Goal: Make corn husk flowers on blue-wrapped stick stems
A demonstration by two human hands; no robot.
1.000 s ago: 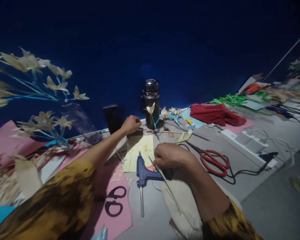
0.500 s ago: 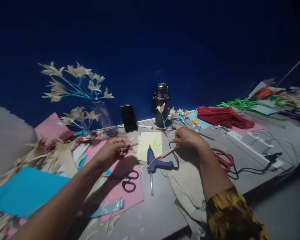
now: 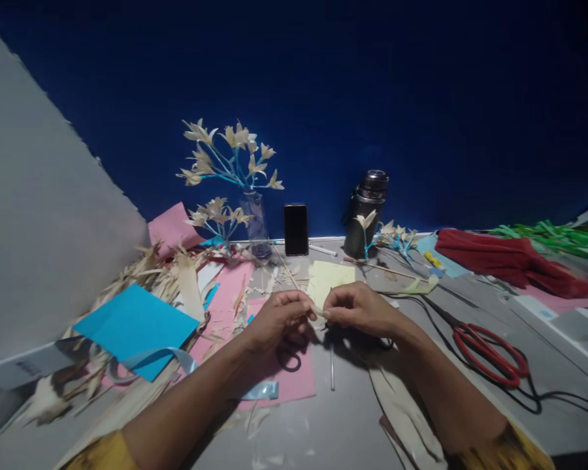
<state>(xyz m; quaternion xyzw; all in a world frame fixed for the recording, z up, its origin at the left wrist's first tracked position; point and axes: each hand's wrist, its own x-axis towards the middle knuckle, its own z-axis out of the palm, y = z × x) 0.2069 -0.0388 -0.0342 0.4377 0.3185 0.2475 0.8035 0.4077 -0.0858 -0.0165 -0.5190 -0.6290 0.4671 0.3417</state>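
My left hand (image 3: 284, 316) and my right hand (image 3: 360, 310) meet over the middle of the table. Their fingertips pinch a small pale strip of dried husk (image 3: 318, 312) between them. A thin stick (image 3: 287, 267) rises behind the left fingers; whether that hand grips it I cannot tell. Below the hands, a glue stick (image 3: 332, 367) pokes out; the hot glue gun itself is mostly hidden by my right hand. Dark scissor handles (image 3: 289, 360) show under my left hand on pink paper (image 3: 301, 385). Just behind the fingers lies yellow paper (image 3: 330, 274).
Husk flowers on blue stems stand in a clear vase (image 3: 255, 225). Along the wall are a phone (image 3: 295, 230) and a flask (image 3: 367, 212). Red-handled scissors (image 3: 490, 356), a cable and red cloth (image 3: 509, 261) lie right. Blue paper (image 3: 137, 329) covers loose husks left.
My hands have come together from apart. The pale yellowish strip has left my right hand, and a similar one lies to the right. The view has turned left.
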